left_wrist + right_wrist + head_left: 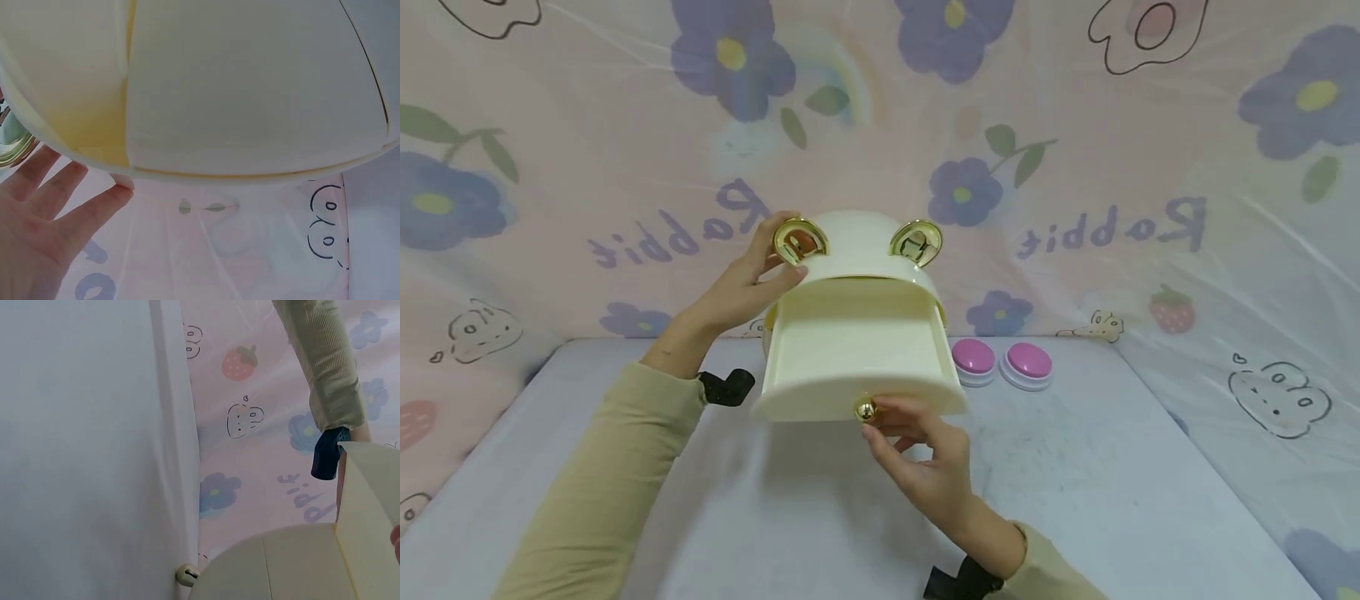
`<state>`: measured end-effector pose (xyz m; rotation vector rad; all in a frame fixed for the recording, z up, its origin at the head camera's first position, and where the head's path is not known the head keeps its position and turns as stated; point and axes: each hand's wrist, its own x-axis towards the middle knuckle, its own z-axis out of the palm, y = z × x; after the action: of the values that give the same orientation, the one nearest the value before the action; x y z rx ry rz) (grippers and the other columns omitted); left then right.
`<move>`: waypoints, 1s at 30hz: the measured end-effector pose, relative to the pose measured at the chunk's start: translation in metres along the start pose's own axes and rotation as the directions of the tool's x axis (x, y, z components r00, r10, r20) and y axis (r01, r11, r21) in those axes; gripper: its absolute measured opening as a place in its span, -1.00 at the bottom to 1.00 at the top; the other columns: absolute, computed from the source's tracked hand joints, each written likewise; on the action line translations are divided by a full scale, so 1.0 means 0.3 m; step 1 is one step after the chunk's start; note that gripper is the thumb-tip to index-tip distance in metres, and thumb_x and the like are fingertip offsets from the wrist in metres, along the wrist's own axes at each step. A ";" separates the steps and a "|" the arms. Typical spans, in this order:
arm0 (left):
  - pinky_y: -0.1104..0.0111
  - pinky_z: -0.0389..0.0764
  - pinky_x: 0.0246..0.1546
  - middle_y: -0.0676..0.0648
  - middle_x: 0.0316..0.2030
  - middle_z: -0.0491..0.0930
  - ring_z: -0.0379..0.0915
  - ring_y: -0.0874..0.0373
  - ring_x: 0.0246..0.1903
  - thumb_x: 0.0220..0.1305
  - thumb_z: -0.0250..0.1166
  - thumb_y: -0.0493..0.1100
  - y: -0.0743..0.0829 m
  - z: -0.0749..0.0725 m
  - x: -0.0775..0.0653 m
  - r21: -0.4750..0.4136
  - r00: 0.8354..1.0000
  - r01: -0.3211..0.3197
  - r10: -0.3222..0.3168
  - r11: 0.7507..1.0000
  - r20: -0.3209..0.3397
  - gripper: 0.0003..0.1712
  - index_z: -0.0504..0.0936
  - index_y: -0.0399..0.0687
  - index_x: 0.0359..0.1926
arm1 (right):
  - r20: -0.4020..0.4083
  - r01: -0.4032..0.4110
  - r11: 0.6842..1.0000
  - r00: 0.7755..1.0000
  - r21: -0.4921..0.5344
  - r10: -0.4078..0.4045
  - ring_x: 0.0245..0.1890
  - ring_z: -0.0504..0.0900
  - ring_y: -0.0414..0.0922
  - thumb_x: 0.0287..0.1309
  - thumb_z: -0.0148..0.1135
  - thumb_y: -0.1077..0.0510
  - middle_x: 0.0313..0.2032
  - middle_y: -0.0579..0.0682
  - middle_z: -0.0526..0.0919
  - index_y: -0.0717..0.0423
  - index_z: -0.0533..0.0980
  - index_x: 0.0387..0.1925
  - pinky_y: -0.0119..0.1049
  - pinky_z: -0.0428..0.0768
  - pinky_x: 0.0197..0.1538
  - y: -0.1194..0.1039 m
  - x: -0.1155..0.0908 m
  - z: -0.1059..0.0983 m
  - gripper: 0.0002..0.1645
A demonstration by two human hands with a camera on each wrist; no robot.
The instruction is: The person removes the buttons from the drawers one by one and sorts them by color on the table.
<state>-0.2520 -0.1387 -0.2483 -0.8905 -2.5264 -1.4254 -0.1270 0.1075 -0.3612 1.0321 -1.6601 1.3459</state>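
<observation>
A cream drawer box (857, 237) with two gold, ear-shaped trims stands at the far middle of the table. Its drawer (861, 333) is pulled well out toward me, and no contents show inside. My left hand (748, 283) grips the box's upper left corner, thumb under the gold ear (800, 239) and fingers behind it. In the left wrist view, fingertips (122, 192) touch the box's rim. My right hand (928, 458) pinches the round gold knob (865, 409) on the drawer front between thumb and fingers. Only a sliver of that hand enters the right wrist view.
Two pink push buttons (1028, 361) on white bases sit just right of the box. A white cloth covers the table (1112, 475). Behind it hangs a printed curtain (850, 158) with flowers and rabbits. Black wrist straps (727, 387) sit at both sleeves.
</observation>
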 end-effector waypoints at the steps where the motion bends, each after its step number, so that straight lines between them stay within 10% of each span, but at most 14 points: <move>1: -0.24 0.16 0.27 -0.16 0.42 0.04 0.01 -0.23 0.41 0.42 0.08 -0.10 0.001 0.000 -0.001 -0.002 1.000 -0.001 0.001 1.000 0.002 -0.27 -0.09 0.47 0.41 | -0.008 -0.018 1.000 1.000 0.005 0.018 -0.45 0.73 -0.16 0.00 0.37 0.40 -0.36 0.20 0.70 0.37 0.52 -0.12 -0.52 0.56 -0.57 -0.003 0.000 0.003 -0.64; 17: -0.26 0.13 0.27 -0.17 0.43 0.05 0.04 -0.23 0.40 0.41 0.08 -0.11 -0.004 -0.007 -0.003 0.007 1.000 -0.015 0.015 1.000 0.001 -0.25 -0.11 0.44 0.43 | -0.065 -0.185 0.973 0.979 0.136 0.195 -0.38 0.69 -0.34 -0.08 0.30 0.57 -0.36 0.27 0.66 0.40 0.52 -0.15 -0.41 0.58 -0.60 -0.009 0.033 0.028 -0.63; 30: -0.28 0.09 0.28 -0.14 0.43 0.08 0.04 -0.22 0.41 0.41 0.09 -0.09 -0.005 -0.007 -0.005 0.019 1.000 0.007 -0.007 1.000 -0.003 -0.25 -0.11 0.47 0.43 | -0.058 -0.400 0.890 0.905 0.220 0.421 -0.40 0.72 -0.22 0.04 0.33 0.41 -0.32 -0.08 0.72 0.33 0.54 -0.11 -0.21 0.65 -0.55 0.039 0.104 0.027 -0.68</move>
<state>-0.2518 -0.1415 -0.2488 -0.8769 -2.5384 -1.4016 -0.1507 0.0970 -0.3386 0.7234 -1.7516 1.8468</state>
